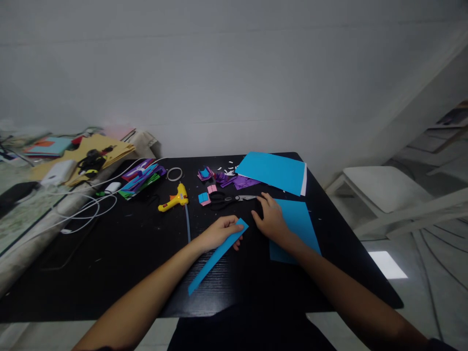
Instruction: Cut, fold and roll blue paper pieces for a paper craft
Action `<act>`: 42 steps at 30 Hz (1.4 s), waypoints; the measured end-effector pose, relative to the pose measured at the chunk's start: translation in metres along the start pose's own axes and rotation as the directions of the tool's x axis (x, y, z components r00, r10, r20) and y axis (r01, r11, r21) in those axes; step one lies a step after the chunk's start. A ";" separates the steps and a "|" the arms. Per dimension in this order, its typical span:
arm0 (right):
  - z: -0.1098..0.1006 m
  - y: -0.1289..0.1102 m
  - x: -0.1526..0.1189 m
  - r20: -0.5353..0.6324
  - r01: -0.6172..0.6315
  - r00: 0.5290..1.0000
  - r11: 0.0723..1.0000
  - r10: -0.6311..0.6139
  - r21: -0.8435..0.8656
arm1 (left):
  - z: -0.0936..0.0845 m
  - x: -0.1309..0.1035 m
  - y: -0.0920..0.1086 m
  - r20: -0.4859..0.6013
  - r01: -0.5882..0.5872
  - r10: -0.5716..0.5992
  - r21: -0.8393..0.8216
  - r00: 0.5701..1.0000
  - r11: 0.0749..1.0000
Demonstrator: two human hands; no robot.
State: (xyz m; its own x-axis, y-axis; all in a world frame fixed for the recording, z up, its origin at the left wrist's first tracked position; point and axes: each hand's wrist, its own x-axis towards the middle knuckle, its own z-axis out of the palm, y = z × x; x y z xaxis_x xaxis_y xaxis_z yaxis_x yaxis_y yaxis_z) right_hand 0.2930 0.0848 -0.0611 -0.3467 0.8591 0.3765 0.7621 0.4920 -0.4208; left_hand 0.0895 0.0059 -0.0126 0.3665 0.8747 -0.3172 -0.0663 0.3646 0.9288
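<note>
My left hand [224, 233] is closed on a long blue paper strip [214, 260], which slants from the fingers down toward the table's front edge. My right hand [271, 214] is open, thumb and fingers apart, its fingertips at the blade tips of the scissors [234, 198]; I cannot tell whether they touch. Under the right hand and wrist lies a blue paper sheet [302, 222]. Just behind the scissors are a small pink piece [212, 188] and a blue-and-pink folded piece [204, 198].
A yellow glue gun [177, 198] lies left of the scissors. Blue and white sheets [274, 170], purple scraps [244, 182] and a tape ring [174, 173] are farther back. Coloured paper strips [142, 178] and white cables [82, 214] lie left. A white chair [380, 187] stands right.
</note>
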 end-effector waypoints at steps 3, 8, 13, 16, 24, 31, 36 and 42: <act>0.002 0.000 0.000 0.032 0.007 0.999 1.000 -0.007 -0.001 | 0.000 0.000 0.000 0.001 0.000 0.000 0.000 1.000 1.000; 0.004 0.000 0.000 0.065 -0.001 0.998 1.000 0.001 -0.001 | 0.000 0.000 0.000 0.000 0.004 -0.004 0.011 1.000 1.000; 0.004 0.001 0.000 0.066 0.001 0.998 1.000 0.000 -0.002 | 0.000 0.000 0.000 -0.002 0.004 -0.004 0.015 1.000 1.000; 0.003 0.001 0.000 0.066 -0.002 0.998 1.000 0.003 -0.007 | 0.000 0.000 -0.001 0.000 0.005 -0.005 0.012 1.000 1.000; 0.000 -0.002 0.001 0.008 -0.020 1.000 1.000 0.020 0.013 | 0.000 0.001 -0.001 0.006 0.005 -0.005 0.008 1.000 1.000; -0.014 -0.014 0.002 -0.141 0.005 0.990 0.999 0.003 0.053 | -0.001 0.001 -0.001 0.003 0.008 -0.008 0.009 1.000 1.000; -0.020 -0.020 0.002 -0.155 0.083 0.987 0.977 -0.053 0.198 | 0.000 0.000 -0.001 -0.004 0.009 -0.009 -0.013 1.000 1.000; -0.034 -0.034 0.000 0.123 -0.051 0.992 0.830 -0.021 0.555 | -0.001 0.000 0.000 -0.013 0.022 -0.023 -0.070 1.000 0.997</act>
State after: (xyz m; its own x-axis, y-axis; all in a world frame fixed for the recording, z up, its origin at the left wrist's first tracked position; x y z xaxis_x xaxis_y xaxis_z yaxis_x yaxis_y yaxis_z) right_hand 0.2859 0.0638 -0.0186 -0.4267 0.8596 0.2810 0.3470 0.4426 -0.8269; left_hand 0.0888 0.0066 -0.0124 0.3553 0.8704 -0.3408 -0.1234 0.4051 0.9059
